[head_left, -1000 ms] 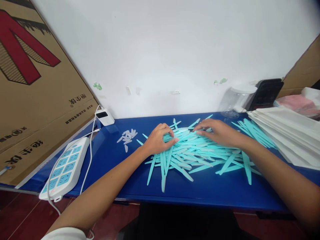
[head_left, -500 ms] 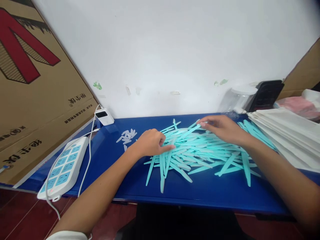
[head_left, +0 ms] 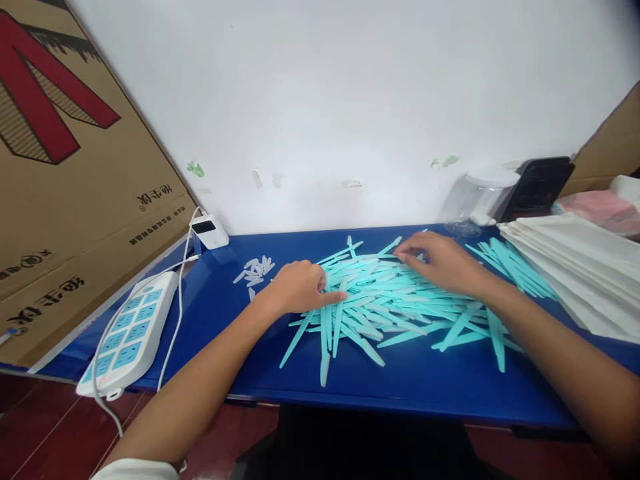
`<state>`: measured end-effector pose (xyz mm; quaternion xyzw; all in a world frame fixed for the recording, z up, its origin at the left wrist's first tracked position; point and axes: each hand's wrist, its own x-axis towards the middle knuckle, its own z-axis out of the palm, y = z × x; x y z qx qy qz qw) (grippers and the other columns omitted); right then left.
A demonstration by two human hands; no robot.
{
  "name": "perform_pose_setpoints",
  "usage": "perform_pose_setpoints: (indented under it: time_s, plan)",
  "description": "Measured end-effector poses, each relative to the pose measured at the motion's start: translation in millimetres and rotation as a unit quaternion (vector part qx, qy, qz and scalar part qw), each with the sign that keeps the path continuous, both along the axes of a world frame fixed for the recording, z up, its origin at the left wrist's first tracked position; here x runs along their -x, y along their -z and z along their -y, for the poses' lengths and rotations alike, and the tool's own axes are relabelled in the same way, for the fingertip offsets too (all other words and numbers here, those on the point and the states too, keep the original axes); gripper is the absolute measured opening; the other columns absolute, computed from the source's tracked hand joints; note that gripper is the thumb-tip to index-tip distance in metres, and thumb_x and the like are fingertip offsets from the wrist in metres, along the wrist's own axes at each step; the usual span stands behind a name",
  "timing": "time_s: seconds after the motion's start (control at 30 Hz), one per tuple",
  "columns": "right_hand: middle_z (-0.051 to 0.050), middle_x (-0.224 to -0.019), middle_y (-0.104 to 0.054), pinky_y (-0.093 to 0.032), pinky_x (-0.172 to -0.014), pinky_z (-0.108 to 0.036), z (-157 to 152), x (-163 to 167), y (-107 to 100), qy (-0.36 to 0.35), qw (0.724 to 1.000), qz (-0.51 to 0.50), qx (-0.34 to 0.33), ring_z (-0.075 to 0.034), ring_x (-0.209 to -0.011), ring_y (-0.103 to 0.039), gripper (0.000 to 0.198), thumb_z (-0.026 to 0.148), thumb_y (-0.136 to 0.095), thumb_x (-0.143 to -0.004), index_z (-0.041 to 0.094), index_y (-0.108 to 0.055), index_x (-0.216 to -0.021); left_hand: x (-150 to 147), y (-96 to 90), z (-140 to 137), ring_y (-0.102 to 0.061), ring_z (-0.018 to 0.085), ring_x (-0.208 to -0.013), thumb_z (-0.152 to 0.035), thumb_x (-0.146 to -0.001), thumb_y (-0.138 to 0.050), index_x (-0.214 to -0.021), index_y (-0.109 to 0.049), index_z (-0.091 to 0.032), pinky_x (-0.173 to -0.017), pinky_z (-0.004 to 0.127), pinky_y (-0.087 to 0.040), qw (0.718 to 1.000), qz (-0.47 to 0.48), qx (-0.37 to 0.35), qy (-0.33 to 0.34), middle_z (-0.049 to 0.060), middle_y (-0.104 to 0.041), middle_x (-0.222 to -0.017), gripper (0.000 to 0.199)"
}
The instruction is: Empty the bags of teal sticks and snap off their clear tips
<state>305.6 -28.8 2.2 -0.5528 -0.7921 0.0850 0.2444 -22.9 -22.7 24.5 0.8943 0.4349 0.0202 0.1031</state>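
Note:
A loose heap of slim turquoise sticks with paler ends, which look like eyebrow razors (head_left: 380, 300), covers the middle of the blue table. My left hand (head_left: 303, 287) rests over the heap's left end, fingers curled and thumb stretched across some razors; what lies under the fingers is hidden. At the heap's back right, my right hand (head_left: 435, 260) has thumb and fingertips pinched together just above the razors. Anything between those tips is too small to make out. Small whitish translucent pieces (head_left: 255, 270) lie beyond my left hand.
A neater bundle of turquoise razors (head_left: 520, 267) lies right, beside stacked white sheets or bags (head_left: 575, 267). Behind are a clear jar (head_left: 485, 197) and a black stand (head_left: 543, 187). A power strip (head_left: 133, 333), cables, a white device (head_left: 210, 231) and a large carton (head_left: 75, 200) occupy the left.
My right hand has shifted slightly right and down; the razor at its fingertips no longer shows there. One razor below my left hand has swung a little left.

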Motion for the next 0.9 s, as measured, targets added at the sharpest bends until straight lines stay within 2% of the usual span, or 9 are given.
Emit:
perform_pose_setpoints:
  time_s: [0.1,0.27,0.4,0.5,0.57,0.63,0.7,0.83,0.9]
  plan:
    - [-0.009,-0.108,-0.078,-0.053,-0.082,-0.04,-0.2,0.3,1.1,-0.002,1.0,-0.003,-0.006,-0.028,-0.1,-0.069,0.034,0.044,-0.054,-0.099,0.023,-0.08,-0.102,-4.8,1.3,4.1,-0.05,0.019,-0.054,-0.063,-0.096,-0.059,-0.073,-0.059,-0.022,-0.059,0.033,-0.031,1.0,0.019,0.016,0.016,0.003,-0.06,-0.059,0.047]
    - [-0.008,-0.106,-0.079,-0.052,-0.08,-0.038,0.8,2.2,2.3,-0.001,1.0,-0.008,-0.014,-0.026,-0.097,-0.07,0.032,0.043,-0.056,-0.1,0.022,-0.08,-0.1,-17.7,6.4,10.5,-0.046,0.017,-0.054,-0.049,-0.097,-0.057,-0.082,-0.057,-0.022,-0.057,0.032,-0.027,0.998,0.053,0.046,-0.002,-0.002,-0.052,-0.058,0.03]
    - [-0.008,-0.105,-0.079,-0.052,-0.079,-0.037,2.7,4.7,0.6,-0.009,1.0,-0.007,-0.018,-0.026,-0.096,-0.07,0.032,0.042,-0.056,-0.1,0.022,-0.08,-0.1,-22.1,13.7,11.0,-0.041,0.015,-0.052,-0.041,-0.101,-0.051,-0.08,-0.05,-0.022,-0.057,0.031,-0.027,0.993,0.098,0.068,-0.006,-0.004,-0.045,-0.056,0.028]
    - [-0.009,-0.104,-0.079,-0.052,-0.079,-0.038,4.4,6.7,-2.7,-0.009,1.0,-0.019,-0.022,-0.026,-0.095,-0.07,0.033,0.044,-0.056,-0.1,0.022,-0.08,-0.1,-19.8,14.5,7.9,-0.038,0.014,-0.051,-0.043,-0.106,-0.045,-0.085,-0.048,-0.022,-0.056,0.031,-0.025,0.987,0.138,0.086,-0.013,-0.005,-0.044,-0.055,0.03]
    - [-0.009,-0.103,-0.079,-0.053,-0.078,-0.038,6.4,9.0,-6.4,0.0,0.999,-0.042,-0.026,-0.025,-0.092,-0.07,0.034,0.046,-0.057,-0.1,0.021,-0.08,-0.098,-17.0,11.9,4.7,-0.034,0.013,-0.052,-0.046,-0.108,-0.044,-0.089,-0.048,-0.022,-0.056,0.03,-0.023,0.976,0.197,0.094,-0.019,-0.006,-0.042,-0.056,0.031]
    - [-0.009,-0.102,-0.079,-0.053,-0.077,-0.037,10.4,13.5,-11.6,0.016,0.996,-0.082,-0.024,-0.025,-0.088,-0.07,0.036,0.05,-0.059,-0.099,0.021,-0.08,-0.098,-15.5,8.1,2.0,-0.029,0.011,-0.052,-0.051,-0.108,-0.046,-0.092,-0.049,-0.021,-0.054,0.028,-0.021,0.951,0.286,0.117,-0.023,-0.008,-0.036,-0.058,0.033]
    - [-0.009,-0.101,-0.08,-0.053,-0.078,-0.037,17.1,21.7,-17.8,0.014,0.99,-0.138,-0.002,-0.024,-0.088,-0.07,0.038,0.054,-0.063,-0.097,0.021,-0.081,-0.097,-17.1,4.4,1.9,-0.024,0.009,-0.051,-0.057,-0.104,-0.054,-0.096,-0.05,-0.021,-0.051,0.026,-0.02,0.906,0.387,0.173,-0.024,-0.01,-0.032,-0.06,0.037]
    - [-0.006,-0.105,-0.08,-0.053,-0.082,-0.034,35.8,48.8,-24.7,-0.079,0.965,-0.229,0.099,-0.023,-0.096,-0.071,0.039,0.058,-0.065,-0.098,0.023,-0.081,-0.099,-30.4,1.7,11.7,-0.018,0.006,-0.049,-0.064,-0.095,-0.068,-0.098,-0.051,-0.021,-0.046,0.022,-0.019,0.792,0.535,0.294,-0.019,-0.012,-0.03,-0.06,0.046]
    - [-0.005,-0.104,-0.079,-0.051,-0.077,-0.032,43.4,63.2,-21.5,-0.125,0.953,-0.243,0.13,-0.02,-0.091,-0.069,0.036,0.057,-0.068,-0.096,0.023,-0.081,-0.1,-38.7,3.5,18.7,-0.019,0.006,-0.048,-0.064,-0.095,-0.068,-0.097,-0.053,-0.021,-0.044,0.021,-0.019,0.761,0.57,0.309,-0.015,-0.012,-0.03,-0.058,0.046]
